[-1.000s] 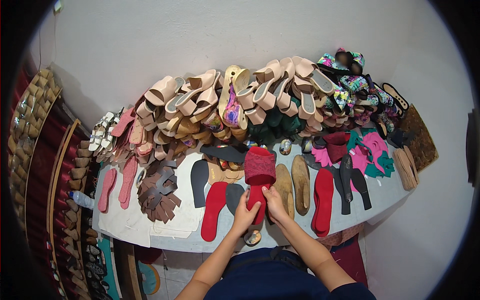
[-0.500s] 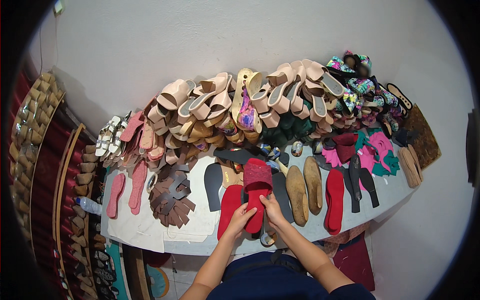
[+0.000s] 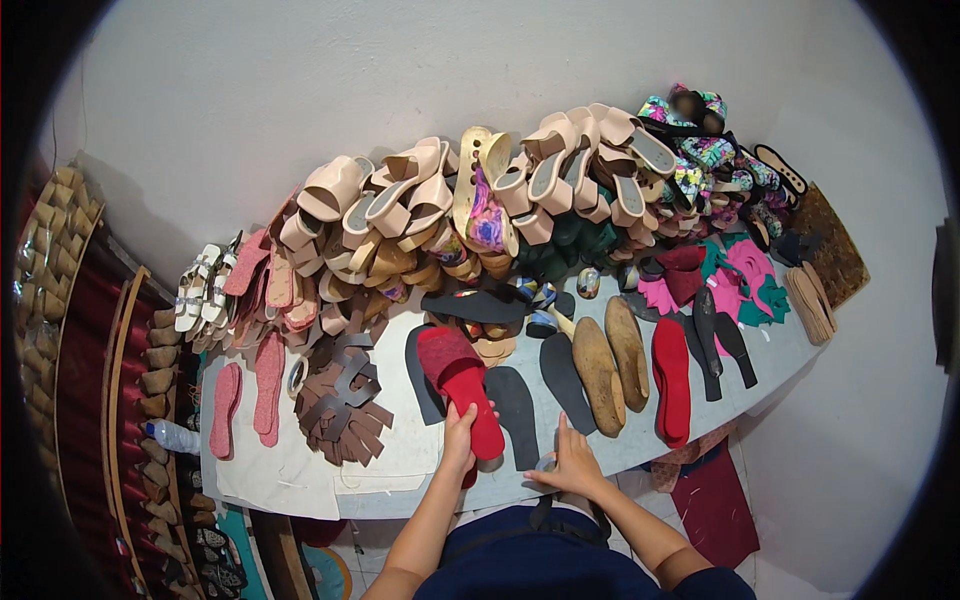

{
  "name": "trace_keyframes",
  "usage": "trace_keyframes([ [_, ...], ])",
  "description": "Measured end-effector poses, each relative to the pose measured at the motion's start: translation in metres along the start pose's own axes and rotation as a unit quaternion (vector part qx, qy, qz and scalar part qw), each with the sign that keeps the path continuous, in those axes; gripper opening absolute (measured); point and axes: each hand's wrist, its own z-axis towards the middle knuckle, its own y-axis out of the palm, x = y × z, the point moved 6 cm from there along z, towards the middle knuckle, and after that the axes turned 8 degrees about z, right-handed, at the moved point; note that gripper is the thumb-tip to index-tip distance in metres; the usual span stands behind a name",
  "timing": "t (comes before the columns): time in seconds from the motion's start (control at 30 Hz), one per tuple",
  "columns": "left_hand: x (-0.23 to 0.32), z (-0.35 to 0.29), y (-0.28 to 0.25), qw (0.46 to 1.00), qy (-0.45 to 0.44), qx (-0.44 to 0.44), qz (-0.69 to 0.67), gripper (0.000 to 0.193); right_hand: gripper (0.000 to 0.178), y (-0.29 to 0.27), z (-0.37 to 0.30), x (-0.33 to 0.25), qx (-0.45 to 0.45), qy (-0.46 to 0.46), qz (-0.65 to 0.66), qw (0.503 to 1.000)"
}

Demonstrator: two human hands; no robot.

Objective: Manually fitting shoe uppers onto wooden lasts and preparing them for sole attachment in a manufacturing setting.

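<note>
A red slide sandal [image 3: 470,385] with a textured band rests in my left hand [image 3: 460,440], which grips it near the heel with the toe pointing away. Part of another red piece shows under that hand. My right hand [image 3: 572,462] is over the table's near edge, index finger stretched forward and thumb spread aside. Between its thumb and fingers lies a small round greyish thing [image 3: 546,462], partly hidden; I cannot tell whether the hand touches it. Dark grey soles [image 3: 515,415] lie between the hands, another dark sole [image 3: 566,378] just beyond the right fingertip.
Two wooden shoe lasts [image 3: 597,380] and red soles [image 3: 671,385] lie to the right. Brown straps [image 3: 340,410] and pink soles [image 3: 225,410] are at left. Heaped beige sandals [image 3: 555,165] line the back of the table [image 3: 400,485]. A plastic bottle [image 3: 173,436] stands beyond its left edge.
My right hand has let go of the red sandal and moved right and nearer to me. My left hand has carried the sandal left, tilting its toe leftward.
</note>
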Motion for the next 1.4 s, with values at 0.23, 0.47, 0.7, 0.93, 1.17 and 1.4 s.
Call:
trace_keyframes([
  [0.23, 0.008, -0.003, -0.006, 1.0, -0.003, -0.005, -0.02, 0.033, 0.1, 0.017, -0.003, 0.002, -0.065, 0.031, 0.023, 0.997],
  [0.47, 0.019, -0.008, -0.008, 0.999, -0.021, -0.021, -0.035, 0.031, 0.096, 0.002, 0.05, -0.01, 0.072, -0.07, 0.049, 0.994],
  [0.7, 0.013, -0.006, -0.027, 0.998, -0.055, -0.024, -0.035, 0.028, 0.094, 0.028, 0.056, -0.026, 0.001, -0.123, 0.105, 0.987],
  [0.93, 0.004, -0.005, -0.04, 0.992, -0.112, -0.032, -0.054, 0.038, 0.092, 0.044, 0.045, -0.027, 0.018, -0.125, 0.083, 0.988],
  [1.17, 0.012, -0.003, -0.034, 0.996, -0.086, 0.003, -0.004, 0.043, 0.085, 0.046, 0.04, -0.03, -0.013, -0.095, 0.144, 0.985],
  [1.4, 0.01, 0.0, -0.024, 0.996, -0.054, -0.021, 0.061, 0.024, 0.062, 0.056, 0.025, -0.04, -0.057, -0.141, 0.085, 0.985],
])
